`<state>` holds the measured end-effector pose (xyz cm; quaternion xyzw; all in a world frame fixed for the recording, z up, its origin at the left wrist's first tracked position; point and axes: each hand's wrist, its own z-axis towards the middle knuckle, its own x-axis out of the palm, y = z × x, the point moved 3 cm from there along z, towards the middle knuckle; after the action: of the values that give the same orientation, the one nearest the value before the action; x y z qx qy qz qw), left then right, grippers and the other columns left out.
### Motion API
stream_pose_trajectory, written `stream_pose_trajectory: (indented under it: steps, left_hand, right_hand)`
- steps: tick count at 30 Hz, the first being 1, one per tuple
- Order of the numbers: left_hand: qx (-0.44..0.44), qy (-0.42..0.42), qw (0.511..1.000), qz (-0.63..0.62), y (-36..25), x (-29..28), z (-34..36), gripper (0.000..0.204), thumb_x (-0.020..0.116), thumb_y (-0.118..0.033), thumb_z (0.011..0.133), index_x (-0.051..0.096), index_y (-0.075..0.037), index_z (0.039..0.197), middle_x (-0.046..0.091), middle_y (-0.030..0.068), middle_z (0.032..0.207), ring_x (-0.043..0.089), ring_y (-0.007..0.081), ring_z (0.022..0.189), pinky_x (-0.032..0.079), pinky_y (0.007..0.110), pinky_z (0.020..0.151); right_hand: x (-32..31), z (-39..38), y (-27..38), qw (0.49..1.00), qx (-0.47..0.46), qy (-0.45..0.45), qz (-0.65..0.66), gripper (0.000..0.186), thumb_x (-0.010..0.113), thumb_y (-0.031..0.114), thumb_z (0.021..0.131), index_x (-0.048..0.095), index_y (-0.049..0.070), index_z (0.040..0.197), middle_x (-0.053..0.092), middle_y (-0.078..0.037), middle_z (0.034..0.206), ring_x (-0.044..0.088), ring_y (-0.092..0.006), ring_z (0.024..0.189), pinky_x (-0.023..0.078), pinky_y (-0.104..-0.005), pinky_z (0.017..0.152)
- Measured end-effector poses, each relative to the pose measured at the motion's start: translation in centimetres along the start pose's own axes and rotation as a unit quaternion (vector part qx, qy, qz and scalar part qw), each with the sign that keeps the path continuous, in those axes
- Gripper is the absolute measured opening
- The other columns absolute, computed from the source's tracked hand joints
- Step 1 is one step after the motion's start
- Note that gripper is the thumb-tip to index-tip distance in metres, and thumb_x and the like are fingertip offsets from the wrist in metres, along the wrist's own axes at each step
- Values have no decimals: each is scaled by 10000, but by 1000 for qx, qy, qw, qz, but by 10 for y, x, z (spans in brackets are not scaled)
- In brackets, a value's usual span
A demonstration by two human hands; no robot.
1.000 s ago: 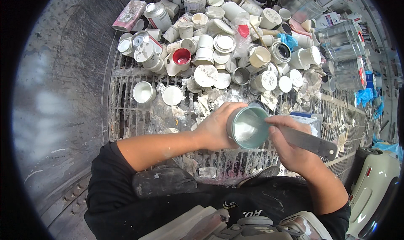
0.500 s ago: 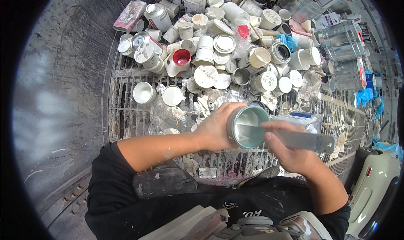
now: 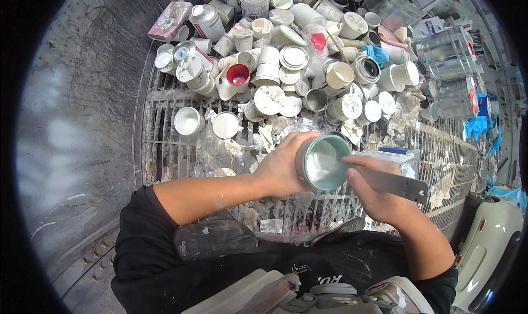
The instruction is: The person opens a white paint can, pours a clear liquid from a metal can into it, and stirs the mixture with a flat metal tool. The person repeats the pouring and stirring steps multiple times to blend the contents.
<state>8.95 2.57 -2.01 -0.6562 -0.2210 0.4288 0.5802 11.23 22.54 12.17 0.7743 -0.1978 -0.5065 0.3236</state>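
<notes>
My left hand [image 3: 285, 162] is wrapped round the left side of a round paint can [image 3: 336, 147], held tilted so its open mouth faces me. Greenish colour coats the inner wall, and a pale silvery surface shows inside. In the closed fingers of my right hand [image 3: 377, 198] is a flat grey stirring stick [image 3: 399, 186] with small holes near its outer end. Its other end reaches over the can's right rim into the mouth, where it looks blurred. Just beyond the right hand stands a rectangular metal tin [image 3: 406, 161].
Many used white cups and lids, among them a red-lined cup [image 3: 238, 74], pile up on the metal grating [image 3: 165, 168] beyond my hands. A dark scuffed panel [image 3: 82, 121] rises at left. Large metal cans [image 3: 448, 52] stand at right, near a pale glossy car-like part [image 3: 487, 242].
The stirring stick's outer end has shifted slightly left and down, and its blade has turned a little. The can has tilted slightly, while my left hand keeps its hold.
</notes>
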Motion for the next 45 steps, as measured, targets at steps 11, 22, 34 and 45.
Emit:
stream_pose_trajectory:
  steps: [11, 22, 34, 45]
  left_hand:
    - [24, 30, 999, -13, 8, -3, -1, 1132, 991, -298, 668, 344, -89, 1573, 497, 174, 1485, 521, 364, 1405, 446, 452, 1202]
    - [-22, -3, 998, -61, 40, -16, 9, 1145, 997, -274, 673, 344, -95, 1596, 524, 175, 1479, 526, 332, 1405, 423, 449, 1212]
    - [-92, -2, 991, -101, 48, -20, 15, 1141, 996, -265, 685, 333, -91, 1597, 522, 161, 1506, 533, 293, 1408, 432, 428, 1212]
    - [-137, 7, 987, -83, 43, -23, 15, 1151, 997, -274, 682, 331, -98, 1603, 507, 157, 1497, 515, 297, 1417, 414, 427, 1228]
  right_hand:
    - [-1, -3, -10, 990, 78, 6, 115, 298, 652, 155, 1060, 690, -44, 1279, 742, -79, 850, 687, -112, 771, 546, -281, 711]
    - [-67, -39, -17, 948, 40, -146, 279, 391, 713, 259, 1045, 687, -29, 1308, 735, -137, 912, 703, -180, 760, 575, -302, 648]
    - [-123, -85, 9, 935, -223, -147, 232, 426, 546, 348, 1127, 582, 143, 1499, 534, -91, 886, 514, -119, 614, 419, -248, 527]
    - [-140, -103, 26, 945, -208, -169, 189, 384, 505, 456, 1138, 684, 147, 1278, 514, -13, 863, 480, -60, 590, 374, -224, 544]
